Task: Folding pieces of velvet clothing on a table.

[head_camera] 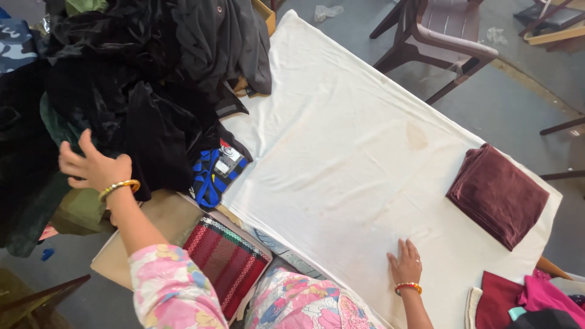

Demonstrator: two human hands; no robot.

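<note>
Dark pile (140,85): a big heap of black and dark green garments sat at the bench's far left, loosely stacked; I judged a careless tug could send it sliding to the floor.
Bench (341,152): covered in a stained white sheet that looked liable to ruck up.
Folded maroon cloth (498,195): lay near the right edge, close enough to get knocked off.
Left hand (91,166): fingers spread apart, reaching at the pile, gripping nothing.
Right hand (404,263): pressed flat on the sheet, empty.

Small rectangular white, red and black printed label (229,159) on blue-and-black garment, at edge of dark clothes heap, beside white cloth-covered table
</note>
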